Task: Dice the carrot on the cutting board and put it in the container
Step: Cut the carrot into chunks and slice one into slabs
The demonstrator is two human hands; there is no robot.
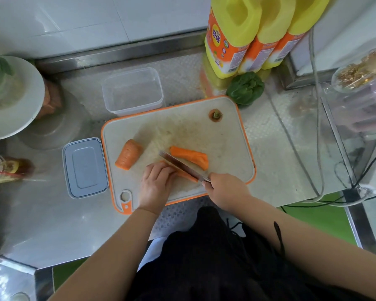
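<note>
Board (215, 144) on table (52, 224), left hand (156, 181) fingers curled on carrot piece (186, 175), right hand (224, 190) clamped on knife (178, 164) against it, cut strip (191, 157) behind blade, chunk (128, 157) left, container (132, 92) beyond board.

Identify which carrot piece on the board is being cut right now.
The piece under the left hand, where the knife cuts. The stubby chunk left of it and the slices beyond the blade lie untouched.
</note>
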